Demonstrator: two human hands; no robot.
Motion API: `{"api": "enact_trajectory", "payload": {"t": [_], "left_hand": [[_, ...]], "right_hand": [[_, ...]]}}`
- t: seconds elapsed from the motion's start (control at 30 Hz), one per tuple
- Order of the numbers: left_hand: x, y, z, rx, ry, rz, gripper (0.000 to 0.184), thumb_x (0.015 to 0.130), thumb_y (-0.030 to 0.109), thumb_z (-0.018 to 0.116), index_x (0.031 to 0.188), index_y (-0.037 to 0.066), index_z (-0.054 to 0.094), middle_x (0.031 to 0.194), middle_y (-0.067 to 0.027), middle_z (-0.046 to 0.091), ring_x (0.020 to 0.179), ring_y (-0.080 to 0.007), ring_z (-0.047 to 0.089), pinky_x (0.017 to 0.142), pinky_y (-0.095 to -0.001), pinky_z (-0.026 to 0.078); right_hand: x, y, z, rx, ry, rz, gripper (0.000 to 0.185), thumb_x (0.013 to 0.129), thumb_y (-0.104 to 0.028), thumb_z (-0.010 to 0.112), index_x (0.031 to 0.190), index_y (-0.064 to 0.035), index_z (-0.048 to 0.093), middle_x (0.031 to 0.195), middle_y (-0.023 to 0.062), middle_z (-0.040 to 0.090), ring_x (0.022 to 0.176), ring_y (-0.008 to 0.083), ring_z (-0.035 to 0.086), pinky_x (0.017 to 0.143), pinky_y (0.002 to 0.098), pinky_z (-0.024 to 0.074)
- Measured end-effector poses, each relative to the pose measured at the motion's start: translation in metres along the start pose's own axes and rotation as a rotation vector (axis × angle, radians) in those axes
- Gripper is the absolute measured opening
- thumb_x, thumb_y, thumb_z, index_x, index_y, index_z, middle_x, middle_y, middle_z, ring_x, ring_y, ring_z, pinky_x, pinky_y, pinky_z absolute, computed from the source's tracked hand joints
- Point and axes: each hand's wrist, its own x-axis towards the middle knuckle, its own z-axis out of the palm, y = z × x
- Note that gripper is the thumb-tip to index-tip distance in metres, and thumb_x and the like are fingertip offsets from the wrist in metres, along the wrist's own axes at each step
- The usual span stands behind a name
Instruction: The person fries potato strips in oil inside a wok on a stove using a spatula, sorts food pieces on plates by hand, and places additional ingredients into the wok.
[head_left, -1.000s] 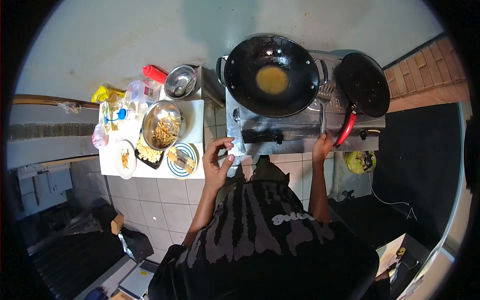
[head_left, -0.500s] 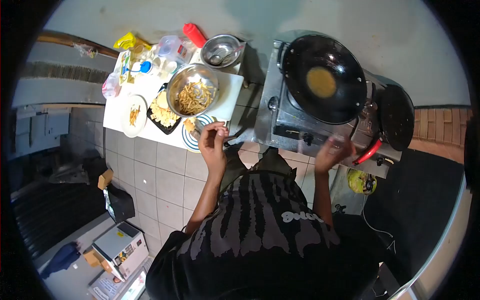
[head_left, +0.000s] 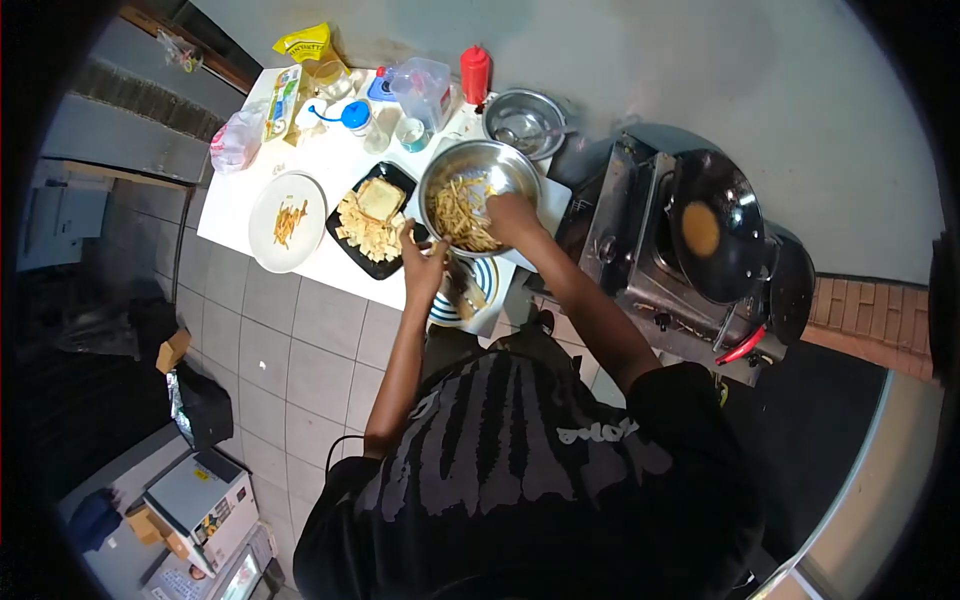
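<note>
The steel bowl (head_left: 530, 178) on the white table holds pale fried strips that look like French fries (head_left: 460, 212). My right hand (head_left: 512, 220) reaches into it from the right, its fingertips hidden among the strips. My left hand (head_left: 426, 268) is at the bowl's lower left rim, thumb and fingers apart; whether it touches the rim I cannot tell. Beside it stands a black square plate (head_left: 380, 268) with pale cut pieces and a slice that looks like bread (head_left: 381, 199). Below the bowl, a blue-ringed plate (head_left: 482, 275) is partly covered by something brownish.
A white plate (head_left: 262, 232) with a few strips stands left. Behind are a blue-capped bottle (head_left: 356, 117), a clear plastic container (head_left: 422, 92), a red squeeze bottle (head_left: 475, 75) and a second steel bowl (head_left: 525, 112). At right, a wok (head_left: 725, 190) with yellowish oil sits on the stove (head_left: 630, 225).
My right hand has moved left from beside the stove into the bowl of strips. My left hand has shifted to the bowl's lower left rim. The view has turned toward the table.
</note>
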Motion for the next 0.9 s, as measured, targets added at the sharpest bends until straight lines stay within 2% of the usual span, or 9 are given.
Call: {"api": "enact_trajectory", "payload": {"t": [0.03,0.1,0.17,0.3,0.43,0.73,0.8,0.83,0.9], "left_hand": [[0.008,-0.014,0.0,-0.01,-0.017,0.022,0.074,0.083,0.015,0.068,0.141,0.008,0.021,0.098,-0.0191,0.055,0.077,-0.0217,0.061,0.057,-0.0311,0.053],[0.013,-0.027,0.003,-0.039,-0.071,0.06,0.072,0.083,0.015,0.067,0.139,0.006,0.024,0.089,-0.0162,0.058,0.075,-0.019,0.061,0.055,-0.0283,0.048],[0.002,-0.005,0.006,-0.188,-0.147,-0.059,0.066,0.087,0.006,0.058,0.14,0.007,0.019,0.102,-0.0206,0.055,0.071,-0.021,0.063,0.055,-0.0297,0.053],[-0.003,0.01,0.009,-0.329,-0.186,-0.07,0.063,0.089,-0.003,0.049,0.14,0.008,0.013,0.113,-0.0243,0.049,0.07,-0.0219,0.063,0.058,-0.0312,0.059],[0.007,0.003,0.006,-0.361,-0.246,-0.057,0.064,0.088,-0.004,0.047,0.141,0.008,0.013,0.112,-0.0243,0.05,0.081,-0.0251,0.064,0.06,-0.0306,0.059],[0.009,0.018,0.002,-0.295,-0.222,-0.114,0.062,0.089,-0.001,0.049,0.141,0.009,0.016,0.111,-0.0227,0.051,0.083,-0.023,0.063,0.058,-0.0283,0.056],[0.009,0.02,0.002,-0.287,-0.199,-0.1,0.062,0.089,0.0,0.05,0.141,0.009,0.018,0.107,-0.0199,0.052,0.08,-0.0196,0.061,0.056,-0.0264,0.053],[0.009,0.021,0.001,-0.274,-0.177,-0.085,0.062,0.089,0.002,0.052,0.141,0.009,0.019,0.104,-0.0171,0.053,0.076,-0.0162,0.059,0.054,-0.0246,0.05],[0.012,0.02,-0.004,-0.269,-0.175,-0.087,0.062,0.089,0.004,0.055,0.141,0.01,0.021,0.098,-0.0124,0.052,0.073,-0.0131,0.055,0.053,-0.0231,0.046]], "right_hand": [[0.007,-0.003,0.005,-0.084,-0.076,0.113,0.022,0.068,-0.01,0.065,0.089,-0.0035,0.065,0.087,0.0188,0.064,0.086,0.0358,0.063,0.074,0.0439,0.0512],[0.004,-0.004,0.016,-0.034,-0.059,0.08,0.02,0.067,-0.012,0.066,0.084,-0.0028,0.065,0.085,0.0187,0.064,0.085,0.036,0.063,0.074,0.0447,0.0509],[-0.002,-0.002,0.028,0.057,0.038,-0.015,0.018,0.063,-0.016,0.069,0.074,-0.003,0.063,0.081,0.0186,0.063,0.083,0.0364,0.063,0.073,0.0455,0.0505],[0.001,-0.005,0.041,0.023,0.1,0.005,0.022,0.062,-0.014,0.07,0.08,-0.0016,0.066,0.082,0.0197,0.064,0.083,0.0369,0.063,0.073,0.0454,0.0504],[0.009,0.003,0.043,0.091,0.114,0.023,0.023,0.063,-0.013,0.069,0.083,-0.0015,0.066,0.082,0.0203,0.063,0.084,0.037,0.063,0.075,0.046,0.0502],[0.008,0.004,0.048,0.048,0.117,0.054,0.021,0.065,-0.011,0.067,0.084,-0.0024,0.069,0.08,0.0207,0.064,0.081,0.0384,0.063,0.073,0.0458,0.0509],[0.006,0.002,0.03,0.186,0.012,0.163,0.024,0.066,-0.014,0.069,0.087,-0.0017,0.07,0.083,0.0207,0.067,0.078,0.0352,0.066,0.072,0.0432,0.0516],[0.004,0.008,0.032,0.186,0.013,0.162,0.024,0.066,-0.014,0.069,0.087,-0.0017,0.07,0.083,0.0207,0.067,0.078,0.0352,0.066,0.072,0.0432,0.0516],[0.002,0.025,0.042,0.514,0.115,0.188,0.025,0.072,-0.02,0.073,0.087,-0.0005,0.07,0.082,0.0145,0.068,0.08,0.0303,0.066,0.075,0.0399,0.051]]}}
